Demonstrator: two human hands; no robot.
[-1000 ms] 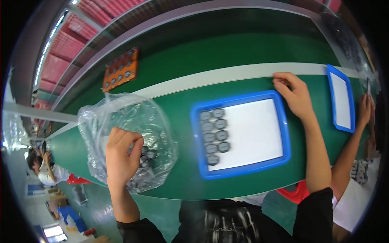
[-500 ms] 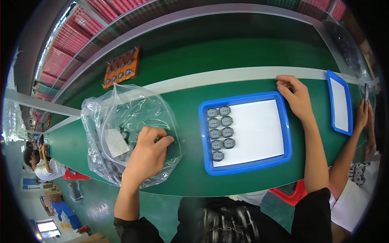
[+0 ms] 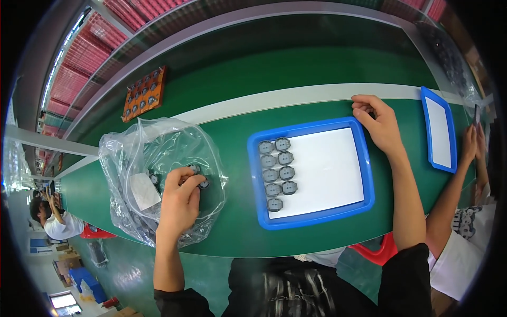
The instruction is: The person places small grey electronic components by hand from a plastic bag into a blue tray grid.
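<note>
My left hand point(image 3: 178, 205) reaches over a clear plastic bag point(image 3: 134, 132), its fingers pinched at a small grey round plastic part point(image 3: 204, 184). A second such part sits just beyond the fingertips. More grey parts show dimly through the bag, beside a white paper slip point(image 3: 145, 191). My right hand point(image 3: 379, 122) is by the far right corner of a blue tray point(image 3: 311, 219), fingers curled; whatever is inside them is hidden. Several grey plastic parts point(image 3: 287, 173) stand in two columns along the tray's left side, on a white sheet point(image 3: 327, 169).
An orange fixture point(image 3: 143, 95) with several grey parts lies beyond the bag, past a pale strip point(image 3: 296, 95) across the green table. At right, another blue tray point(image 3: 441, 129) stands near a co-worker's hands point(image 3: 471, 142). A person point(image 3: 59, 222) sits far left.
My left hand has shifted left within the bag opening, and grey parts now show at its fingertips. My right hand stays by the tray corner. The whole view has shifted slightly.
</note>
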